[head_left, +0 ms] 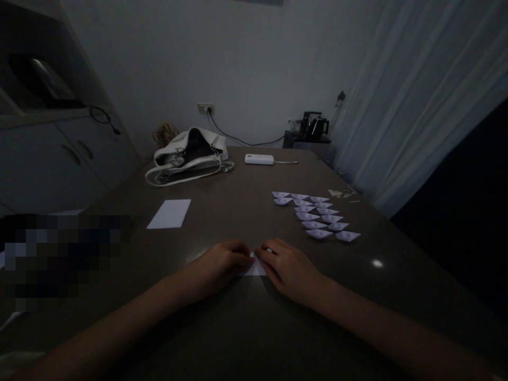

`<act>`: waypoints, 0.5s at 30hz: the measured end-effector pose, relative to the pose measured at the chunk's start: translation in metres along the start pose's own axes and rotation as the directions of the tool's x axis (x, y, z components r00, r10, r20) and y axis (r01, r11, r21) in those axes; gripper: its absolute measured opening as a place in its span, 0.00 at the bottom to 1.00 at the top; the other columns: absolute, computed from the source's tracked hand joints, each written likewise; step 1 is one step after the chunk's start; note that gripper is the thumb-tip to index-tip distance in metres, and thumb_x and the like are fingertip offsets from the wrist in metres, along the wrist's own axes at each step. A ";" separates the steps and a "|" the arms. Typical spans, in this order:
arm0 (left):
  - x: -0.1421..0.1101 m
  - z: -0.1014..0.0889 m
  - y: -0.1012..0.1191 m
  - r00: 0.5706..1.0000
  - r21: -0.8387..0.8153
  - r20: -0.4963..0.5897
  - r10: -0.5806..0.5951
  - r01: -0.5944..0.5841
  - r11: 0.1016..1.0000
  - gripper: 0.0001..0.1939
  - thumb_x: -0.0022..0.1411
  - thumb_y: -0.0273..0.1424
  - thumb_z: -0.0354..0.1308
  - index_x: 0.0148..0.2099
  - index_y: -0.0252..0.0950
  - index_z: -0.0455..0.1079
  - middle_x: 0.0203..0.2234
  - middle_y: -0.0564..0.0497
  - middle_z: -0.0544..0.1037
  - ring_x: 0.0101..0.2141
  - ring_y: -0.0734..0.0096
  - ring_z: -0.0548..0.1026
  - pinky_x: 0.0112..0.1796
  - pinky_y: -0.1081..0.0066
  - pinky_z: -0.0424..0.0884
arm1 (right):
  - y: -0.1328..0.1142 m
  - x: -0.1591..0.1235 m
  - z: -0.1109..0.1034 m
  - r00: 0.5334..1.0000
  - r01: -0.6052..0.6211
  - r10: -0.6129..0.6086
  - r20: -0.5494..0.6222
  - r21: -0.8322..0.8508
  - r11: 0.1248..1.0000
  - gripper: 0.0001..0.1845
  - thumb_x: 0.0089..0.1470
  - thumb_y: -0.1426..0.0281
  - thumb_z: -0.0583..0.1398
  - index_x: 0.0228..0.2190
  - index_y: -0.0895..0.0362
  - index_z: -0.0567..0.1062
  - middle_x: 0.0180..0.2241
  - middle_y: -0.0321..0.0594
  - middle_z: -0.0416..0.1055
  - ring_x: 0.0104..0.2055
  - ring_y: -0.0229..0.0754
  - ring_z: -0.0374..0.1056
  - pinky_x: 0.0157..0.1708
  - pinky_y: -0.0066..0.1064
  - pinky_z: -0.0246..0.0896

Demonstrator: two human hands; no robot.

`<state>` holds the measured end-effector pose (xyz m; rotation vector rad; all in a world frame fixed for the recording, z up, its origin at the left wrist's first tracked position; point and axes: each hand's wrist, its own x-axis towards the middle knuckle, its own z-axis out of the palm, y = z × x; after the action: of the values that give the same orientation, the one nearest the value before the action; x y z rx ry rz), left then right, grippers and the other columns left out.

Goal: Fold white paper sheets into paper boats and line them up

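A small piece of folded white paper [254,268] lies on the dark table between my hands, its top narrowing to a point. From the left, my left hand [222,263] pinches its edge with thumb and curled fingers. My right hand [289,267] grips the opposite side in the same way, fingertips close to the left ones. Parts of the paper are covered by the fingers. Ahead to the right, several folded paper boats [317,225] stand in rows. A stack of white paper sheets [169,214] rests ahead to the left.
A white handbag [190,153] sits at the table's far left, and a white power bank [259,159] with a short cable lies at the back. Paper scraps [342,193] are near the right edge. A black kettle [317,127] stands beyond the table by the curtain [400,106].
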<state>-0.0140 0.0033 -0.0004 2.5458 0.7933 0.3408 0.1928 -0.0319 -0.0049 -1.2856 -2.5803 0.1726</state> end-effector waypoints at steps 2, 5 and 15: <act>0.000 0.000 0.000 1.000 -0.001 0.013 0.001 -0.001 1.000 0.13 0.63 0.21 0.50 0.46 0.35 0.73 0.42 0.45 0.73 0.39 0.69 0.73 0.40 0.73 0.68 | 0.000 0.000 0.000 1.000 -0.006 0.006 0.002 -0.001 1.000 0.14 0.59 0.74 0.51 0.45 0.60 0.72 0.40 0.46 0.68 0.42 0.44 0.64 0.40 0.34 0.62; 0.001 0.000 0.000 1.000 0.012 0.022 0.000 -0.001 1.000 0.13 0.63 0.21 0.50 0.46 0.35 0.73 0.41 0.46 0.73 0.39 0.69 0.74 0.40 0.73 0.68 | 0.001 0.000 0.000 1.000 -0.003 0.003 0.004 -0.015 1.000 0.14 0.59 0.74 0.51 0.44 0.60 0.71 0.39 0.45 0.68 0.41 0.44 0.63 0.40 0.34 0.61; -0.001 -0.006 0.011 0.995 0.191 0.090 -0.033 0.016 0.982 0.16 0.63 0.20 0.49 0.49 0.36 0.72 0.44 0.44 0.73 0.40 0.64 0.74 0.41 0.69 0.69 | 0.000 0.002 0.001 1.000 0.026 -0.024 0.020 -0.074 0.997 0.14 0.58 0.76 0.52 0.45 0.60 0.70 0.39 0.45 0.68 0.40 0.44 0.62 0.38 0.34 0.59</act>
<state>-0.0119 -0.0037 0.0106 2.7033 0.8578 0.1430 0.1910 -0.0305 -0.0058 -1.2821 -2.6410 0.0851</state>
